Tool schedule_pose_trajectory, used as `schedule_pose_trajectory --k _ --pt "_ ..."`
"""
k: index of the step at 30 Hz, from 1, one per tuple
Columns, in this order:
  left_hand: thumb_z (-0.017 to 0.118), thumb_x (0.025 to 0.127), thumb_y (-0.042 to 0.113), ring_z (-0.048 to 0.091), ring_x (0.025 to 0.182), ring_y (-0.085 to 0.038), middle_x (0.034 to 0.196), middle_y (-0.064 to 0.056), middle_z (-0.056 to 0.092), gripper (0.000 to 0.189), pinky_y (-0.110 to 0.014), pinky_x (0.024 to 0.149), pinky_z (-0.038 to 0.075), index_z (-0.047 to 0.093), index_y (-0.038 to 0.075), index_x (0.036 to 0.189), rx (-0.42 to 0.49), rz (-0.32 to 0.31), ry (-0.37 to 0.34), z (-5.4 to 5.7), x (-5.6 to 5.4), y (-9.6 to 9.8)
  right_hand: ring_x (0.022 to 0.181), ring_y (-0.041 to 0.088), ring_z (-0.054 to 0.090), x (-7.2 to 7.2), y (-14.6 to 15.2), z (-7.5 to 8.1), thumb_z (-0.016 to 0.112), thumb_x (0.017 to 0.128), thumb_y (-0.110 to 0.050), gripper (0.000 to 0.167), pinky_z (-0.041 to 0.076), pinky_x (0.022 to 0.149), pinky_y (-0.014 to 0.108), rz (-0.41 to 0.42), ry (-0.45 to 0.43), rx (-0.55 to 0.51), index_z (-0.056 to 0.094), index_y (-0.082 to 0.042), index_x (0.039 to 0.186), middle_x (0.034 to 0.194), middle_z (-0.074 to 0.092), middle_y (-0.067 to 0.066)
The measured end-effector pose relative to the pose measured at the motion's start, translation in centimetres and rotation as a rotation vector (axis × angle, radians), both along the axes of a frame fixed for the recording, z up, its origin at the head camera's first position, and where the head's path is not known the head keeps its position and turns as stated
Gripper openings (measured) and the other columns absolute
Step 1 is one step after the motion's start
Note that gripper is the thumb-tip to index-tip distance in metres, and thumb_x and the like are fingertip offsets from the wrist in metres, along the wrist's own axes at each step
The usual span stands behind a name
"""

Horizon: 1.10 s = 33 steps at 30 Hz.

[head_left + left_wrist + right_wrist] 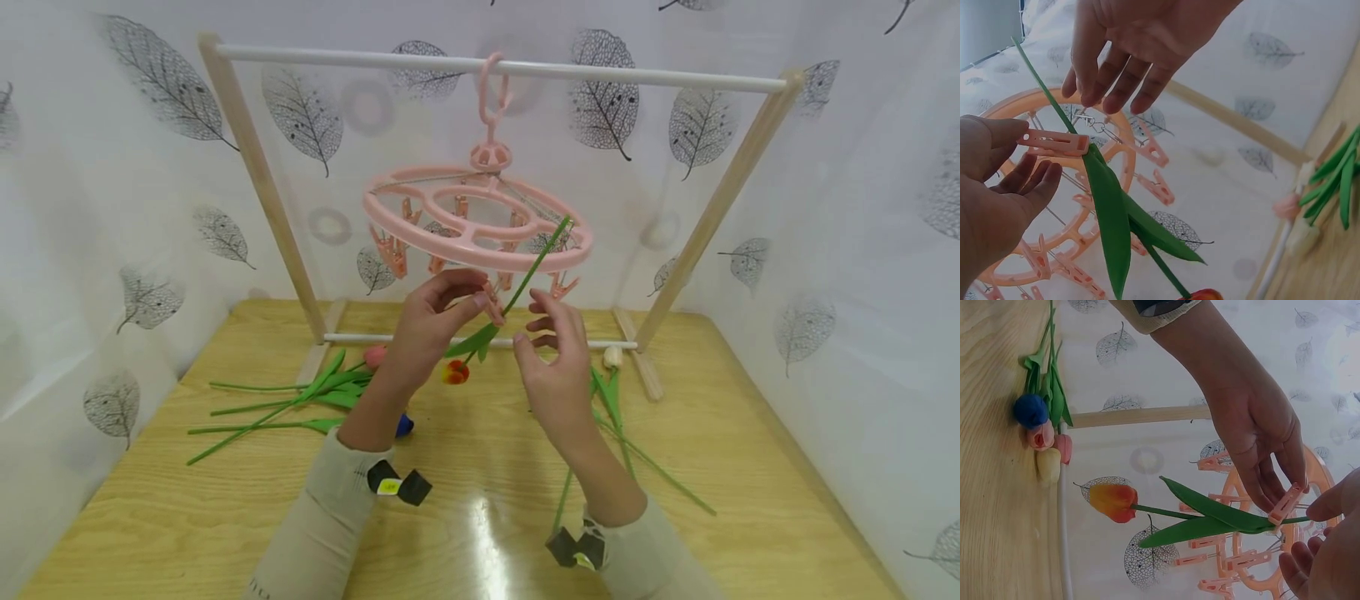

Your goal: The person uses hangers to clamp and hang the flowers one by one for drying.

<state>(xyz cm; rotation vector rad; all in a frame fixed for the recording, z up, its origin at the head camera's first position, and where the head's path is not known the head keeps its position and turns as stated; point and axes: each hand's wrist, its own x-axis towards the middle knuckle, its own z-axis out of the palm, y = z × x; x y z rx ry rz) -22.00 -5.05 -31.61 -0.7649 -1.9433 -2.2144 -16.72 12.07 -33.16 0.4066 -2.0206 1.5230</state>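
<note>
My left hand [422, 329] pinches the end of a pink clothespin [1057, 142] below the front of a round pink drying hanger [480, 250]. The clothespin's jaws are closed around the stem of an orange-and-yellow tulip [1113, 502], by the base of its green leaves [1109, 215]. The flower hangs head down, and its bare stem [536, 262] slants up past the hanger's rim. My right hand [557, 358] is just right of the stem, fingers loosely bent, with nothing visible in its grasp.
The hanger hooks onto a white rod [637, 77] between wooden posts [262, 183]. Other clothespins [392, 254] dangle from it. Tulips lie left on the wooden table [465, 517], including a blue one [1030, 410]; a white tulip [612, 358] and stems lie right.
</note>
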Motion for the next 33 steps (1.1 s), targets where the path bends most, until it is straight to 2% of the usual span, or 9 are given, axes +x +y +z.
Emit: schedule_pose_trajectory --k 4,7,12,14,17,20,22,27,33 --pt "0.064 0.099 0.011 0.06 0.121 -0.022 0.126 -0.013 0.063 0.031 -0.036 0.104 0.051 0.061 0.0 0.128 -0.019 0.047 0.042 -0.1 0.0 -0.3 0.106 0.023 0.055 0.1 0.3 -0.2 0.063 0.094 0.002 0.051 0.049 0.09 0.028 0.011 -0.013 0.002 0.054 -0.011 0.142 0.126 0.054 0.009" --pt "0.064 0.1 0.012 0.06 0.121 -0.021 0.129 -0.009 0.061 0.028 -0.031 0.1 0.053 0.063 0.002 0.126 -0.051 0.116 0.136 0.1 0.7 -0.8 0.107 0.019 0.055 0.3 0.9 -0.5 0.063 0.094 0.002 0.052 0.049 0.09 0.024 0.022 -0.029 0.0 0.054 -0.013 0.143 0.125 0.052 0.006" --pt "0.067 0.097 0.006 0.064 0.113 -0.025 0.122 -0.008 0.065 0.02 -0.031 0.099 0.053 0.069 0.003 0.117 -0.161 0.273 0.442 1.7 2.4 -2.2 0.107 0.021 0.053 0.9 3.3 -1.3 0.062 0.093 0.005 0.051 0.049 0.089 0.018 0.014 -0.052 0.045 0.054 -0.008 0.142 0.125 0.052 0.007" --pt "0.069 0.095 0.005 0.063 0.111 -0.024 0.119 -0.008 0.067 0.021 -0.032 0.1 0.052 0.07 0.003 0.116 -0.234 0.347 0.568 2.7 2.6 -2.9 0.107 0.022 0.053 1.2 4.4 -1.8 0.062 0.093 0.005 0.05 0.048 0.088 0.016 0.001 -0.07 0.087 0.054 -0.005 0.141 0.126 0.053 0.008" --pt "0.072 0.093 0.008 0.06 0.108 -0.02 0.117 -0.008 0.068 0.023 -0.036 0.096 0.049 0.071 0.004 0.116 -0.339 0.416 0.693 4.2 2.4 -3.7 0.107 0.019 0.052 1.5 6.3 -2.8 0.063 0.094 0.003 0.049 0.046 0.088 0.014 -0.025 -0.115 0.168 0.053 -0.005 0.141 0.128 0.053 0.007" --pt "0.075 0.091 0.01 0.059 0.111 -0.02 0.118 -0.008 0.067 0.026 -0.037 0.097 0.048 0.071 0.004 0.117 -0.409 0.404 0.76 5.5 2.0 -4.0 0.108 0.018 0.051 1.8 8.2 -3.8 0.063 0.095 0.002 0.049 0.045 0.088 0.013 -0.042 -0.141 0.249 0.052 -0.005 0.142 0.129 0.053 0.008" --pt "0.076 0.09 0.01 0.059 0.114 -0.021 0.12 -0.009 0.067 0.028 -0.036 0.099 0.049 0.071 0.003 0.117 -0.446 0.364 0.79 6.3 1.8 -4.0 0.108 0.019 0.051 2.0 9.4 -4.5 0.063 0.095 0.0 0.048 0.045 0.087 0.012 -0.054 -0.16 0.295 0.051 -0.005 0.142 0.129 0.053 0.009" --pt "0.077 0.089 0.011 0.057 0.119 -0.023 0.122 -0.009 0.066 0.03 -0.037 0.101 0.049 0.071 0.004 0.118 -0.579 0.265 0.78 7.8 1.0 -3.5 0.108 0.021 0.051 2.7 12.3 -6.2 0.064 0.094 0.001 0.051 0.046 0.086 0.012 -0.08 -0.198 0.397 0.051 -0.004 0.142 0.13 0.053 0.012" --pt "0.076 0.091 0.011 0.056 0.121 -0.027 0.123 -0.011 0.067 0.028 -0.04 0.103 0.047 0.072 0.004 0.117 -0.71 0.214 0.778 8.8 0.2 -2.9 0.107 0.026 0.055 3.3 15.2 -7.8 0.066 0.095 -0.003 0.048 0.052 0.083 0.021 -0.098 -0.265 0.503 0.052 -0.001 0.141 0.13 0.055 0.017"
